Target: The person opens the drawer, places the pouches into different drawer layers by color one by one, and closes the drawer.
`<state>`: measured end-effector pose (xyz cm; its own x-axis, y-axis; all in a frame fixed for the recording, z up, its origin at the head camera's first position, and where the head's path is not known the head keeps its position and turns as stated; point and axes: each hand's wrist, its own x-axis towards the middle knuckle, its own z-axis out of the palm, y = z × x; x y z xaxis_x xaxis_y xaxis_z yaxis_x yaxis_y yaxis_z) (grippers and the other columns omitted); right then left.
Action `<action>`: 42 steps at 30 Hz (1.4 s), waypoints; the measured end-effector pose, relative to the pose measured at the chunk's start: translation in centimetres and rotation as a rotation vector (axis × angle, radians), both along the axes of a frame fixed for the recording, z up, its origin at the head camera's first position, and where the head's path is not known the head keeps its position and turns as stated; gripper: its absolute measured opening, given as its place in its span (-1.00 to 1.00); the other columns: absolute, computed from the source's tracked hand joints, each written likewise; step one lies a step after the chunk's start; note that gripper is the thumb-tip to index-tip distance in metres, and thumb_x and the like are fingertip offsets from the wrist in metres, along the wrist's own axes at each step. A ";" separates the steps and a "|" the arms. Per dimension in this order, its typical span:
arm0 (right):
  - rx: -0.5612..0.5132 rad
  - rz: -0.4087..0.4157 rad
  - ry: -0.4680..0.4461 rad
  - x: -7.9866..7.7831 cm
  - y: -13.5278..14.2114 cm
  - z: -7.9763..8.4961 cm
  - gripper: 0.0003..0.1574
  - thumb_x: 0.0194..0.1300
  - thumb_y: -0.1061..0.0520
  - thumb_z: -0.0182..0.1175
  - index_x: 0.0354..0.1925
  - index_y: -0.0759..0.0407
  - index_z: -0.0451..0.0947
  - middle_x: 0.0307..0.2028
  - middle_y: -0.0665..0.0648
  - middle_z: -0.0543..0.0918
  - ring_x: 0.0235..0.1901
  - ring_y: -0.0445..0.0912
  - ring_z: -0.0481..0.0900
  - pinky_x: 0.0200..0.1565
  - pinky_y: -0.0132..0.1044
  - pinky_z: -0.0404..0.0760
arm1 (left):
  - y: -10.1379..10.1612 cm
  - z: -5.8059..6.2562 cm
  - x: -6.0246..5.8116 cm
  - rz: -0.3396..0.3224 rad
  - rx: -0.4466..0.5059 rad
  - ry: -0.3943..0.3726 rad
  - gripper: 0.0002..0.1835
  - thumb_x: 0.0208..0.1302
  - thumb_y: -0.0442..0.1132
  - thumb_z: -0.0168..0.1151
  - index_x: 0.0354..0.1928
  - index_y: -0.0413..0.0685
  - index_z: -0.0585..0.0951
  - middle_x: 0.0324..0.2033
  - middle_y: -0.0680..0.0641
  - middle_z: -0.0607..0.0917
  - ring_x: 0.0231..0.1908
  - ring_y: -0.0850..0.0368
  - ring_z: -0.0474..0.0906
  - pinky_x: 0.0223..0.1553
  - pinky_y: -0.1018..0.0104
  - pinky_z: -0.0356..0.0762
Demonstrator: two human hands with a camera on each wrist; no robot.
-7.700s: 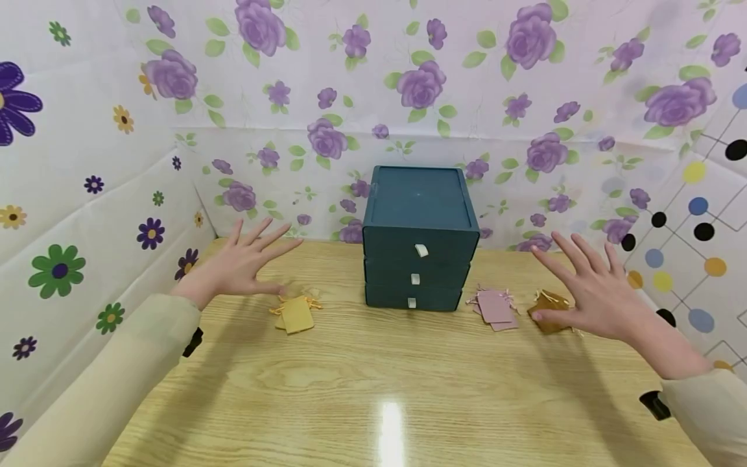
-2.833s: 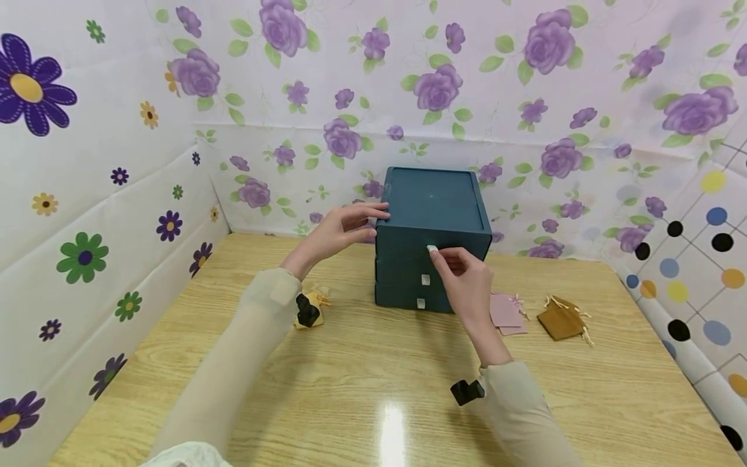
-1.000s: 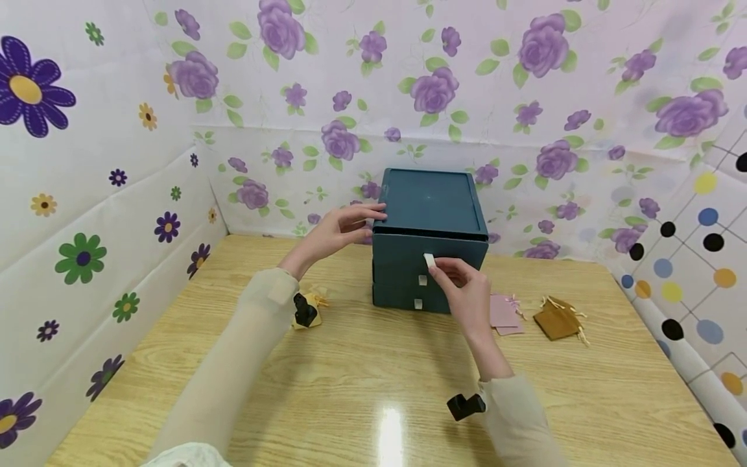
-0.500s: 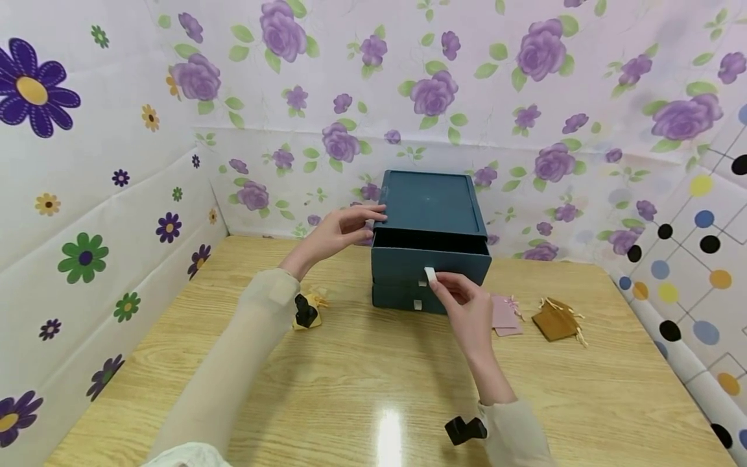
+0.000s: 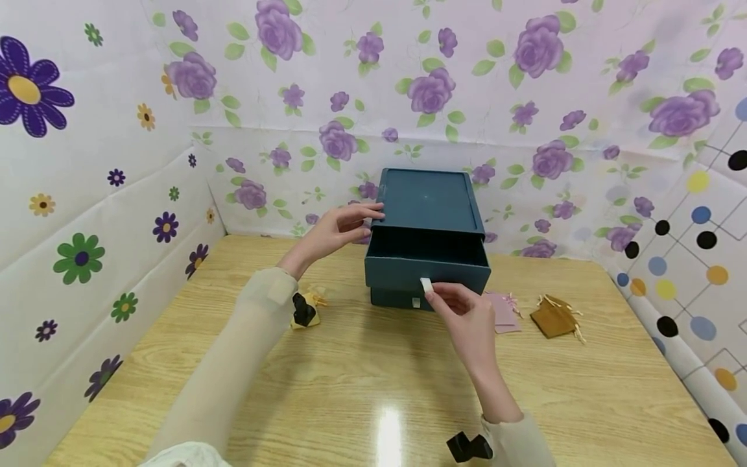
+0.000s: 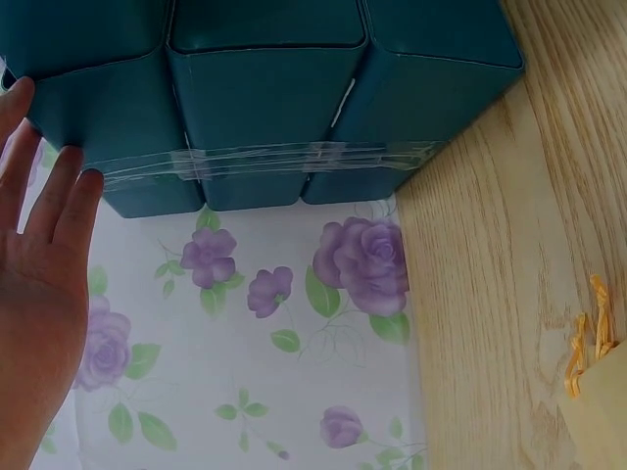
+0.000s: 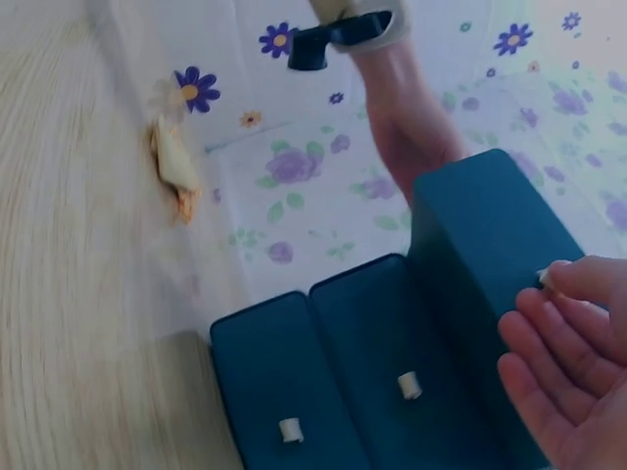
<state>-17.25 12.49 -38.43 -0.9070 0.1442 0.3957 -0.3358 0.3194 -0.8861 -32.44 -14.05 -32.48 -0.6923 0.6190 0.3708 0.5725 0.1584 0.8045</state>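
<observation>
Drawer juts from the box, front crosswise — right hand nearer, pinching its tab. Left hand — fingers fairly straight — touches the box's left edge.

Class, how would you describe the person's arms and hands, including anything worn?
The left hand and right hand wear no gloves. The left sleeve and right sleeve are long and cream-coloured. A small, angular black block sits at the left wrist, and a similar black piece at the right. No cables show.

head: high, down-forward | left wrist: near, cabinet side | right wrist: near, drawer fronts | shared: cabinet
</observation>
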 end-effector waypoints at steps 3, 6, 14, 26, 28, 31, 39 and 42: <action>-0.018 0.015 -0.045 0.5 0.0 0.4 -0.77 0.24 -0.01 0.39 -0.17 0.06 0.74 -0.24 0.12 0.79 -0.31 -0.23 0.72 -0.20 -0.50 0.70 | 0.0 0.1 0.0 0.005 -0.001 -0.004 -0.61 0.46 -0.35 0.08 0.28 -0.15 0.53 0.47 -0.07 0.32 0.46 0.02 0.26 0.47 0.07 0.29; -0.037 0.025 -0.097 1.1 0.0 0.8 -0.75 0.23 -0.01 0.40 -0.17 0.08 0.74 -0.27 0.15 0.79 -0.28 -0.13 0.75 -0.18 -0.48 0.71 | -0.1 0.0 0.0 0.007 -0.002 -0.007 -0.61 0.46 -0.35 0.09 0.28 -0.15 0.53 0.47 -0.07 0.32 0.47 0.02 0.26 0.47 0.06 0.29; -0.033 0.042 -0.172 2.4 0.0 1.5 -0.72 0.24 -0.02 0.39 -0.17 0.13 0.75 -0.27 0.20 0.80 -0.31 -0.24 0.72 -0.19 -0.49 0.68 | 0.1 -0.1 -0.1 0.006 -0.001 -0.004 -0.61 0.46 -0.34 0.09 0.29 -0.14 0.52 0.47 -0.07 0.32 0.48 0.03 0.24 0.48 0.07 0.28; -0.048 0.057 -0.265 3.9 0.2 1.4 -0.70 0.23 -0.04 0.39 -0.16 0.13 0.74 -0.30 0.17 0.79 -0.34 -0.21 0.74 -0.21 -0.43 0.72 | 0.1 -0.2 -0.1 0.006 -0.006 -0.010 -0.62 0.47 -0.33 0.08 0.28 -0.12 0.53 0.48 -0.05 0.32 0.47 0.03 0.26 0.48 0.01 0.25; -0.053 0.058 -0.271 4.0 0.2 1.6 -0.70 0.23 -0.04 0.40 -0.16 0.13 0.74 -0.29 0.19 0.79 -0.34 -0.21 0.74 -0.22 -0.40 0.73 | 0.1 -0.2 -0.1 0.005 -0.004 -0.007 -0.61 0.47 -0.34 0.07 0.29 -0.13 0.53 0.48 -0.06 0.31 0.47 0.02 0.26 0.48 0.00 0.26; -0.055 0.062 -0.277 4.1 0.1 1.8 -0.70 0.22 -0.04 0.40 -0.17 0.12 0.74 -0.29 0.21 0.79 -0.34 -0.19 0.74 -0.22 -0.38 0.74 | 0.0 -0.1 0.0 0.009 -0.003 -0.004 -0.61 0.47 -0.34 0.08 0.29 -0.13 0.53 0.48 -0.06 0.32 0.47 0.03 0.26 0.48 0.04 0.26; -0.061 0.061 -0.306 4.7 0.0 1.8 -0.71 0.20 -0.02 0.42 -0.17 0.12 0.74 -0.31 0.16 0.79 -0.34 -0.16 0.75 -0.22 -0.37 0.74 | 0.0 -0.2 0.1 0.000 0.006 -0.002 -0.62 0.47 -0.33 0.09 0.28 -0.13 0.53 0.48 -0.06 0.32 0.46 0.00 0.28 0.45 -0.08 0.28; -0.070 0.065 -0.313 4.9 0.0 1.8 -0.72 0.20 -0.01 0.42 -0.18 0.12 0.74 -0.31 0.16 0.79 -0.30 -0.07 0.76 -0.21 -0.34 0.75 | 0.0 -0.2 0.0 0.002 0.003 -0.001 -0.62 0.47 -0.33 0.08 0.28 -0.12 0.53 0.48 -0.05 0.32 0.45 0.01 0.29 0.43 -0.03 0.32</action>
<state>-12.37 12.44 -36.60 -0.9913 0.0986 0.0871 -0.0611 0.2411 -0.9686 -32.40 -14.07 -32.66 -0.6938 0.6166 0.3721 0.5715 0.1571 0.8054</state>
